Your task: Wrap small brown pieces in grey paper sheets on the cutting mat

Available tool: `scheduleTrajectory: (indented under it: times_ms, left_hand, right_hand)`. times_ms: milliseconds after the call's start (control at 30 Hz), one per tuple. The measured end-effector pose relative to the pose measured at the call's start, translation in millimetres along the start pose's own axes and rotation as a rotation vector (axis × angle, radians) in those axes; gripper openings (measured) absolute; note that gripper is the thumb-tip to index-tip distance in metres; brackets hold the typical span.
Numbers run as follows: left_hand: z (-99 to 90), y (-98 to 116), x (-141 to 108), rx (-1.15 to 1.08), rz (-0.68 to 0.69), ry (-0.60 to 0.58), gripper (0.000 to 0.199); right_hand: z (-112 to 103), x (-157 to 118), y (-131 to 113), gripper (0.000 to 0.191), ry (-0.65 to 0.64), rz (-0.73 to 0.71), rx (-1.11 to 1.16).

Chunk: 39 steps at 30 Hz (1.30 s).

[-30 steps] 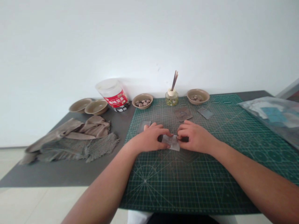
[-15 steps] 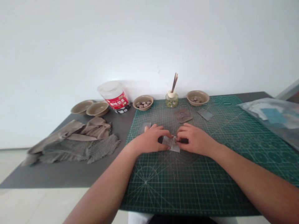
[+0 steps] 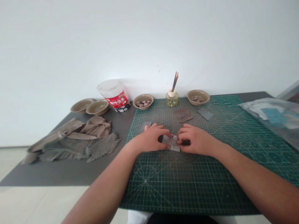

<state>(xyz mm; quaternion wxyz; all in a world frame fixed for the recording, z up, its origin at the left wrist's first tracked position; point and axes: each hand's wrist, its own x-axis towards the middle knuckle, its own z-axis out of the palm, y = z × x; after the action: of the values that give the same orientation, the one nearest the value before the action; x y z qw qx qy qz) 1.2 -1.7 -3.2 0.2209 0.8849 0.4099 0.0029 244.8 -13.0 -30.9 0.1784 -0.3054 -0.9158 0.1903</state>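
A small pale grey sheet (image 3: pixel 174 145) with a crease down its middle lies on the green cutting mat (image 3: pixel 163 189). My left hand (image 3: pixel 151 138) grips its left side, thumb at the lower edge and fingers at the upper one. On the right side, my right hand (image 3: pixel 195 140) pinches the sheet's edge between thumb and curled fingers. Whether the sheet is paper or thin plastic I cannot tell. Behind my left fingers a greyish translucent piece (image 3: pixel 144 126) is partly hidden. Beyond my right hand lie a brown square with a dark outline (image 3: pixel 183 115) and a grey rectangle (image 3: pixel 205 114).
Along the wall stand a bowl of brown pieces (image 3: pixel 143 102), a reed diffuser (image 3: pixel 172 98), another bowl (image 3: pixel 198 97) and a red-labelled tub (image 3: pixel 114 95). Two bowls (image 3: pixel 97 107) and crumpled cloths (image 3: pixel 77 140) are at left. A plastic bag (image 3: pixel 273 115) lies at right.
My right hand has shifted very slightly to the right along the sheet's edge. My left hand and the sheet stay nearly where they were.
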Motion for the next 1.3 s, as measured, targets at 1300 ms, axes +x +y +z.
scheduleTrajectory:
  times_ms: [1300]
  left_hand:
    - [1.3,0.6,0.9,-0.02,-0.028,-0.005,0.038]
  right_hand:
    - [1.6,0.9,-4.1,0.013,0.033,0.06,-0.095]
